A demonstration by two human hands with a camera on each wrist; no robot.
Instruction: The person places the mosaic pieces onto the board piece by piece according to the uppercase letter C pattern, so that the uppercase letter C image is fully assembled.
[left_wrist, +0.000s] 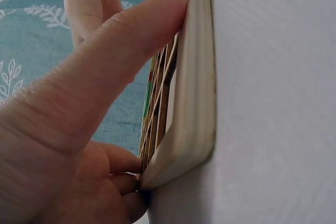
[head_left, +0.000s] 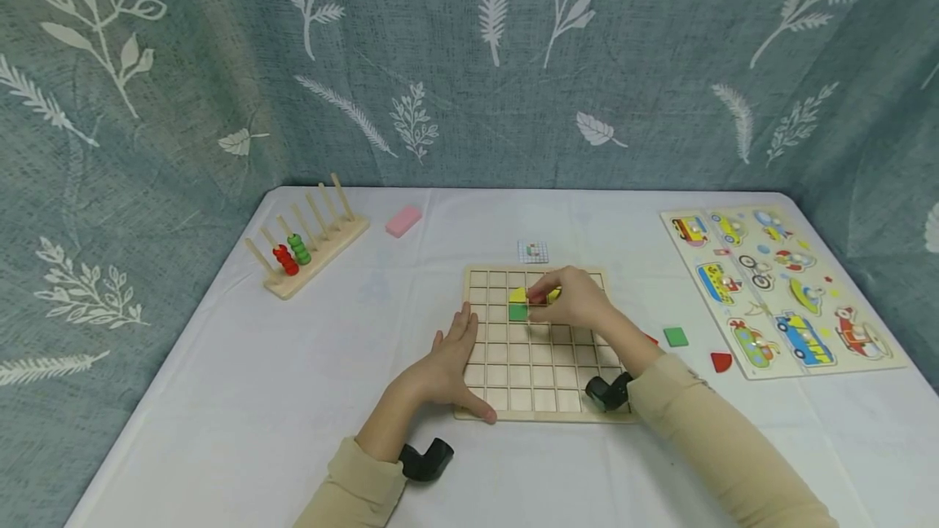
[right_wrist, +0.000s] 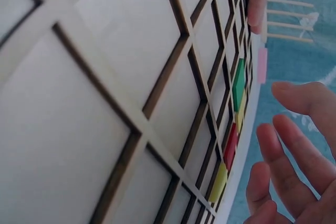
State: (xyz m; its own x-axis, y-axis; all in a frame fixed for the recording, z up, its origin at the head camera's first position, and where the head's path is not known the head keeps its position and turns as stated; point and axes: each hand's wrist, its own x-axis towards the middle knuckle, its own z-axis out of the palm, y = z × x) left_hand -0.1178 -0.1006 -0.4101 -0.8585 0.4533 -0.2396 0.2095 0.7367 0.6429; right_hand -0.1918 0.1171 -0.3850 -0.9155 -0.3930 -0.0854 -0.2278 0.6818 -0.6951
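A wooden grid board (head_left: 543, 416) lies on the white table. My left hand (head_left: 443, 361) is spread at its near left corner, the thumb on the front rim and the other fingers along the left side. In the grid sit a yellow tile (head_left: 517, 295), a green tile (head_left: 517, 313), a red tile (right_wrist: 231, 145) and another yellow tile (right_wrist: 218, 182). My right hand (head_left: 575, 300) hovers over the red tile, partly covering it in the head view. The right wrist view shows its fingers loosely bent and apart, with nothing between them.
Beyond the board lies a small pattern card (head_left: 532, 252). A loose green tile (head_left: 676, 336) and a red rounded piece (head_left: 721, 362) are to the right, near a vehicle puzzle board (head_left: 785, 308). At the back left are a bead stand (head_left: 319, 259) and a pink block (head_left: 403, 221).
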